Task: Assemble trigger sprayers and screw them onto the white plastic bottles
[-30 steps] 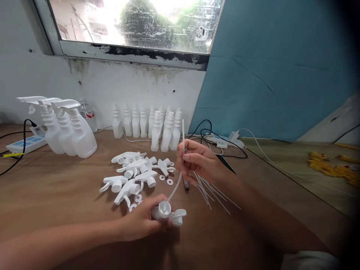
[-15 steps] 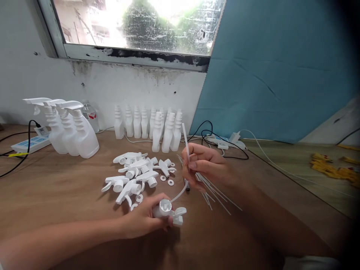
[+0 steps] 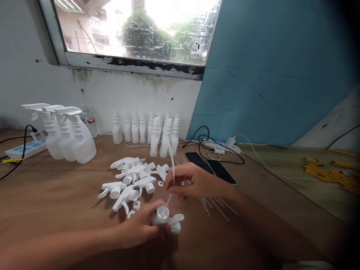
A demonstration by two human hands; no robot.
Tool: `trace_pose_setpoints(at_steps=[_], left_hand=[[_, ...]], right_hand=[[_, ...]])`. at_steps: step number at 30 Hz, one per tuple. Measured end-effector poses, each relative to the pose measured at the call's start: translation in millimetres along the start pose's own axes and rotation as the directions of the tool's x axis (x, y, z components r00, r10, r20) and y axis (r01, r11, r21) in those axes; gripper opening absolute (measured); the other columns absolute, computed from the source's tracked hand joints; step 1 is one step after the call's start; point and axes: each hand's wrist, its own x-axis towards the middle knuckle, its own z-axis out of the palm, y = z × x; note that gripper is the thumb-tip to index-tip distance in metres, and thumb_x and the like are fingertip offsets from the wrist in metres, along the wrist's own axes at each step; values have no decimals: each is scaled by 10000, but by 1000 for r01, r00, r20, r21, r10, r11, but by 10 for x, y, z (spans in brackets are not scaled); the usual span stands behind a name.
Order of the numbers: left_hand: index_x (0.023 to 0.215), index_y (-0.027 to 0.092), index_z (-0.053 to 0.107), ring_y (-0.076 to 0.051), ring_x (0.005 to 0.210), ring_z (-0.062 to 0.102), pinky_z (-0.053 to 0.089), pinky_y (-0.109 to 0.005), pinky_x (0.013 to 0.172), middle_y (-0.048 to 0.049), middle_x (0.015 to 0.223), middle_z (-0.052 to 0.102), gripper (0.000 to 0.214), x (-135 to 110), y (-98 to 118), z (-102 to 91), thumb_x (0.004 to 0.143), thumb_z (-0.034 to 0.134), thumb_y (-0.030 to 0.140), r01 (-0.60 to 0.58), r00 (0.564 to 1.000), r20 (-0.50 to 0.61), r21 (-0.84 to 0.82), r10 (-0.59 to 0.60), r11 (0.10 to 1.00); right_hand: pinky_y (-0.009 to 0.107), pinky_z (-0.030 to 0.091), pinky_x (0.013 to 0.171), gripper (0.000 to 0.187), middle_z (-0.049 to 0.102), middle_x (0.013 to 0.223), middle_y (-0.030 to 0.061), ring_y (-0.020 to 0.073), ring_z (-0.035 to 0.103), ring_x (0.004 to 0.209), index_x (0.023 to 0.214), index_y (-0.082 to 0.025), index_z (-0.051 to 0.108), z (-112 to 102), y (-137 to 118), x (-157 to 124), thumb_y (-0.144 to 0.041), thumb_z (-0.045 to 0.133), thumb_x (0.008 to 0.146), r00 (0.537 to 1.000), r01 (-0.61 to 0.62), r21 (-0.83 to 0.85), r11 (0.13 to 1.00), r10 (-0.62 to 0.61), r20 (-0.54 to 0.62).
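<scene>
My left hand [image 3: 146, 223] is wrapped round a white trigger sprayer head [image 3: 176, 222], its round collar facing up toward me. Above it, my right hand [image 3: 194, 180] pinches a thin white plastic tube [image 3: 172, 165] between thumb and fingers. The tube stands nearly upright, slightly bent, and its lower end reaches down to the sprayer's collar; whether it sits inside cannot be made out. Left of my hands lies a pile of white sprayer heads [image 3: 133, 176], with small white washers [image 3: 136, 204] beside it. Several loose tubes [image 3: 219, 208] lie partly hidden under my right hand.
White bottles without tops [image 3: 154, 140] stand along the wall. Bottles with sprayers fitted [image 3: 84, 142] stand at the left, near a power strip [image 3: 26, 150]. Two phones [image 3: 222, 171] and black cables [image 3: 202, 138] lie behind my right hand. Yellow items [image 3: 326, 174] lie far right.
My right hand has moved left and down with the tube, bringing the lower end closer to the collar. The phones now show behind it. My left hand keeps its hold on the sprayer head.
</scene>
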Motion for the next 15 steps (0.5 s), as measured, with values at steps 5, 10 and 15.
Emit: trace_pose_setpoints(at_steps=[5, 10, 15], left_hand=[[977, 124, 527, -123, 719, 585, 500, -252, 681, -45, 865, 577, 314, 3, 4, -7, 848, 644, 384, -15, 1000, 0, -19, 15, 1000], [981, 124, 552, -131, 728, 594, 517, -265, 693, -46, 877, 591, 301, 10, 10, -21, 840, 655, 370, -34, 999, 22, -53, 35, 998], [963, 122, 579, -134, 723, 594, 512, -262, 700, -41, 855, 599, 288, 10, 6, -35, 828, 670, 360, -34, 999, 15, -35, 34, 999]], right_hand=[[175, 467, 650, 146, 681, 833, 40, 89, 599, 716, 896, -123, 725, 68, 35, 44, -230, 659, 820, 988, -32, -187, 982, 59, 141], [157, 449, 595, 122, 686, 771, 32, 91, 600, 675, 878, -120, 701, 158, 143, 81, -193, 623, 818, 982, -126, -189, 974, 149, 112], [164, 469, 610, 106, 663, 706, 15, 91, 603, 640, 832, -124, 683, 206, 173, 93, -112, 585, 793, 983, -110, -162, 981, 131, 125]])
